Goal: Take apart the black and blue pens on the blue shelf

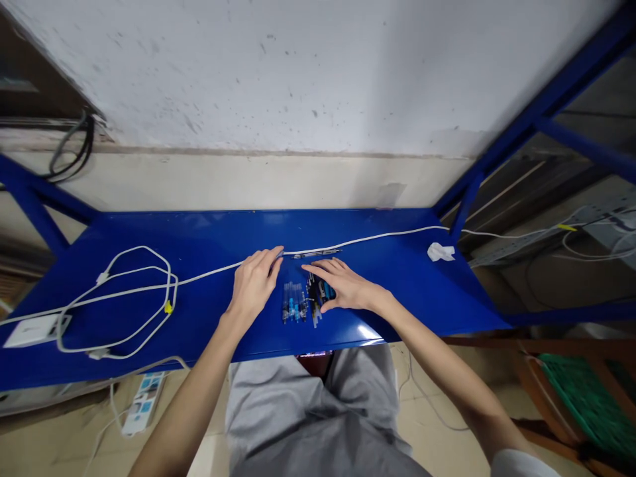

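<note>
My left hand [255, 281] is over the blue shelf with thumb and fingers drawn together. A small bluish, see-through bit shows at its fingertips, too little to name. My right hand [345, 285] spreads thumb and fingers apart over dark and blue pen parts [326, 291], partly covering them. Between the hands lie several clear pen barrels with blue and dark grips [295, 303], side by side. Thin dark refills [314, 301] lie to their right. Beyond the fingertips, a slim pen [316, 254] rests crosswise along the white cable.
The blue metal shelf [397, 291] meets a spotted wall. A white cable [392, 234] crosses it; a looped cable [171, 281] and white adapter [37, 329] lie left. Crumpled tissue [440, 252] sits right. Blue posts [467, 205] frame the ends. A power strip [144, 401] is below.
</note>
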Demonstrator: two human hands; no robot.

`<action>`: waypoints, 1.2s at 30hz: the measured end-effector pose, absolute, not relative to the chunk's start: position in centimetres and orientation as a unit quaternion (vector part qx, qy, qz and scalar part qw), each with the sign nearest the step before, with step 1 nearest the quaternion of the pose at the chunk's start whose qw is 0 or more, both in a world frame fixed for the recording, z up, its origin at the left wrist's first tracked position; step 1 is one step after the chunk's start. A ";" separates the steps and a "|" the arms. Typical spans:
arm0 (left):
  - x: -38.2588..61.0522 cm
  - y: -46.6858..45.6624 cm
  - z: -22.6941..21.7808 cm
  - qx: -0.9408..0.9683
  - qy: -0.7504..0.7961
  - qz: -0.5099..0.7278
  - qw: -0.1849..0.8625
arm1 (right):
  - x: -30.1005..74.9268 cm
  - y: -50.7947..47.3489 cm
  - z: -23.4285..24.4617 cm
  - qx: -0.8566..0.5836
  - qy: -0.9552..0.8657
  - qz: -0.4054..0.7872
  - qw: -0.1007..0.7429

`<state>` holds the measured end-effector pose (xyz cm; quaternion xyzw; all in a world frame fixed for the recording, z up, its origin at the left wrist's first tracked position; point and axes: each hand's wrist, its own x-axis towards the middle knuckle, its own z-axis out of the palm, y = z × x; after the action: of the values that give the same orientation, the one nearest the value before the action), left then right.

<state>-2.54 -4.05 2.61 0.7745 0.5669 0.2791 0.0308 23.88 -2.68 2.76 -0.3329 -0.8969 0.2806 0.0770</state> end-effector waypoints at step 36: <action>2.8 3.0 0.4 0.852 0.401 0.321 0.095 | 22.4 3.7 0.2 -0.424 -0.749 0.263 0.436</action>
<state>2.80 3.02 0.35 0.8524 0.4014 0.3215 0.0946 22.38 3.74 0.18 -0.4236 -0.7494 0.2627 0.4358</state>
